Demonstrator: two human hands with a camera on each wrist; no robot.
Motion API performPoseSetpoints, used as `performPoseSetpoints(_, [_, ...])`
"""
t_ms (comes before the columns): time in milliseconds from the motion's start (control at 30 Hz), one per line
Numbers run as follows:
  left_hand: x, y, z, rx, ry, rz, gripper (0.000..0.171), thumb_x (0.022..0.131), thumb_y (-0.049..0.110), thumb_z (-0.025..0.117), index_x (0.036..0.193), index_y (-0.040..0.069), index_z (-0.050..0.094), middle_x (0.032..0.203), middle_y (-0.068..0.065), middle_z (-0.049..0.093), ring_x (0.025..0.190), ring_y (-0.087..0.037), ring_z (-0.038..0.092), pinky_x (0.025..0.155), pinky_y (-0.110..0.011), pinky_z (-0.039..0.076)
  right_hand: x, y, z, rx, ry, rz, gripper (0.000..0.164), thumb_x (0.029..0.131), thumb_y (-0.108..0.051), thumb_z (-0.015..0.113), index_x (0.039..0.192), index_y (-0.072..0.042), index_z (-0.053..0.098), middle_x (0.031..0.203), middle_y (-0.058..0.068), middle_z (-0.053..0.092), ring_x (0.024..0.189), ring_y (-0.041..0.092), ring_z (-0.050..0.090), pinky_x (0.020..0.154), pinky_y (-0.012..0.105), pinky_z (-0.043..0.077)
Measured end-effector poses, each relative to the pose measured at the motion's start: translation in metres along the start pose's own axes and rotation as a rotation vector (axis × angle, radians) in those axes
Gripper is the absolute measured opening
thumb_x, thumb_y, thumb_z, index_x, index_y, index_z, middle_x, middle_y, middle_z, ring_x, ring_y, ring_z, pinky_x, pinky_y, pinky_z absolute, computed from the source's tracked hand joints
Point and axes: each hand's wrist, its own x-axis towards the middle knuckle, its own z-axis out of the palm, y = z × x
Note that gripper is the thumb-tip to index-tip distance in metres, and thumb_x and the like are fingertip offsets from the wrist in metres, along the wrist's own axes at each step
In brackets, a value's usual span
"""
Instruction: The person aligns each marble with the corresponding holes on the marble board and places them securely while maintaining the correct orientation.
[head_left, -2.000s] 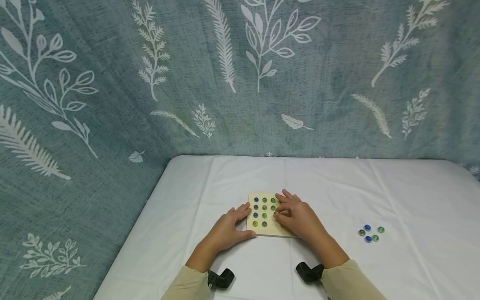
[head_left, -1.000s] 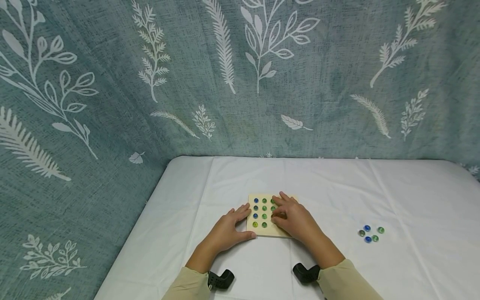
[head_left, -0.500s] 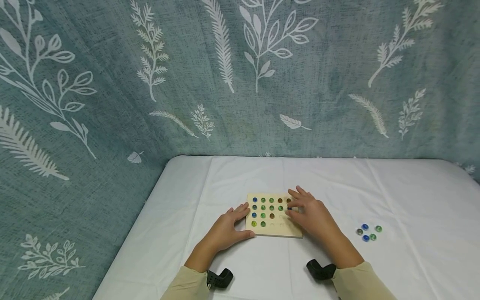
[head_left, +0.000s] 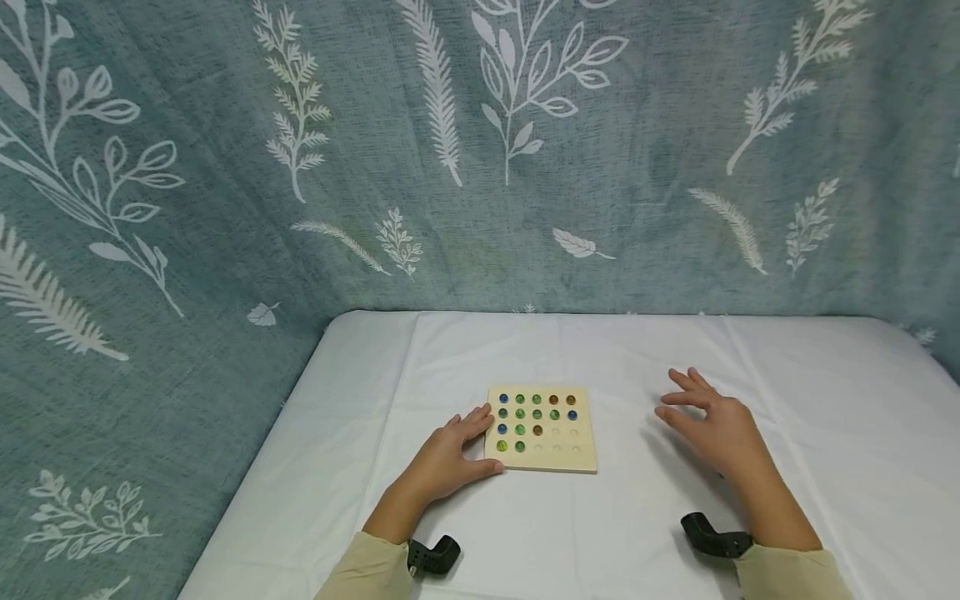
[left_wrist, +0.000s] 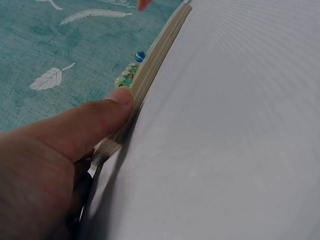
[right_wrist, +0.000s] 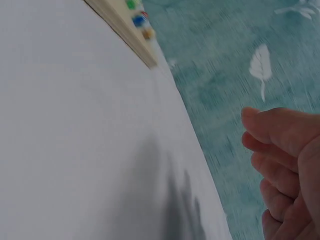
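Note:
A pale wooden board (head_left: 585, 460) with rows of round hollows lies on the white cloth. Glass marbles (head_left: 520, 414) in blue, green and amber fill its two far rows. The third row carries a blue, a green and a brown marble (head_left: 537, 431); two sit at the left of the near row. My left hand (head_left: 442, 462) rests at the board's near left corner, fingertips on the left edge and thumb along the near edge. My right hand (head_left: 716, 429) hovers right of the board, thumb and fingers apart, holding nothing. The loose marbles at the right are mostly hidden by it.
A white cloth (head_left: 600, 533) covers the table, its far edge meeting a blue-green leaf-patterned curtain (head_left: 525, 250). Black wrist-worn devices (head_left: 435, 556) are on both wrists, below the sleeves' cuffs. Bare hollows (head_left: 557, 448) show at the board's near right.
My right hand has let go of a brown marble in the third row and swung right, off the board, over the loose marbles. The left hand stays at the corner; the view shifts slightly.

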Motion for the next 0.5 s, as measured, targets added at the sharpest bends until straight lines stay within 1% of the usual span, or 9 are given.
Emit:
performPoseSetpoints(133, [0.0, 0.0, 0.0, -0.006, -0.006, 0.006, 0.079, 0.08, 0.046, 0.079, 0.148, 0.02, 0.047, 0.158, 0.012, 0.032, 0.147, -0.04, 0.026, 0.118, -0.057, 0.025, -0.006, 0.022, -0.015, 0.021, 0.018, 0.085, 0.06, 0.094, -0.053, 0.06, 0.125, -0.002, 0.066, 0.158, 0.014, 0.031, 0.146, 0.044, 0.023, 0.103, 0.07, 0.032])
performPoseSetpoints(167, [0.0, 0.0, 0.0, -0.006, -0.007, 0.005, 0.079, 0.08, 0.046, 0.079, 0.148, 0.02, 0.047, 0.158, 0.012, 0.032, 0.147, -0.04, 0.026, 0.118, -0.057, 0.025, -0.008, 0.028, -0.019, 0.031, 0.023, 0.103, 0.061, 0.094, -0.053, 0.059, 0.125, -0.001, 0.066, 0.158, 0.014, 0.03, 0.147, 0.043, 0.02, 0.106, 0.073, 0.024])
performPoseSetpoints(233, [-0.001, 0.0, 0.0, -0.004, -0.007, 0.005, 0.079, 0.08, 0.046, 0.079, 0.148, 0.02, 0.047, 0.158, 0.012, 0.032, 0.147, -0.04, 0.026, 0.118, -0.057, 0.025, -0.011, 0.039, -0.025, 0.03, 0.036, 0.136, 0.061, 0.095, -0.052, 0.059, 0.125, 0.0, 0.065, 0.158, 0.015, 0.03, 0.147, 0.043, 0.019, 0.107, 0.074, 0.02])
performPoseSetpoints(367, [-0.001, 0.001, 0.0, -0.004, 0.001, -0.001, 0.079, 0.08, 0.046, 0.079, 0.148, 0.02, 0.047, 0.158, 0.013, 0.032, 0.147, -0.038, 0.026, 0.119, -0.056, 0.026, -0.018, 0.06, -0.034, 0.046, 0.055, 0.217, 0.066, 0.094, -0.056, 0.057, 0.126, 0.001, 0.064, 0.157, 0.015, 0.029, 0.149, 0.041, 0.015, 0.109, 0.074, 0.016])
performPoseSetpoints(433, [-0.001, 0.001, 0.0, -0.01, 0.003, -0.003, 0.079, 0.08, 0.046, 0.079, 0.148, 0.02, 0.047, 0.158, 0.013, 0.032, 0.148, -0.036, 0.026, 0.119, -0.055, 0.026, -0.02, 0.068, -0.037, 0.056, 0.057, 0.256, 0.068, 0.093, -0.058, 0.057, 0.126, 0.0, 0.065, 0.157, 0.014, 0.028, 0.149, 0.04, 0.014, 0.111, 0.072, 0.016])
performPoseSetpoints(500, [-0.001, 0.001, 0.001, -0.013, 0.002, -0.004, 0.079, 0.08, 0.045, 0.079, 0.148, 0.02, 0.047, 0.158, 0.014, 0.032, 0.148, -0.034, 0.026, 0.12, -0.054, 0.025, -0.022, 0.076, -0.039, 0.066, 0.047, 0.267, 0.068, 0.093, -0.059, 0.058, 0.126, 0.0, 0.065, 0.157, 0.013, 0.028, 0.149, 0.04, 0.014, 0.111, 0.071, 0.015])
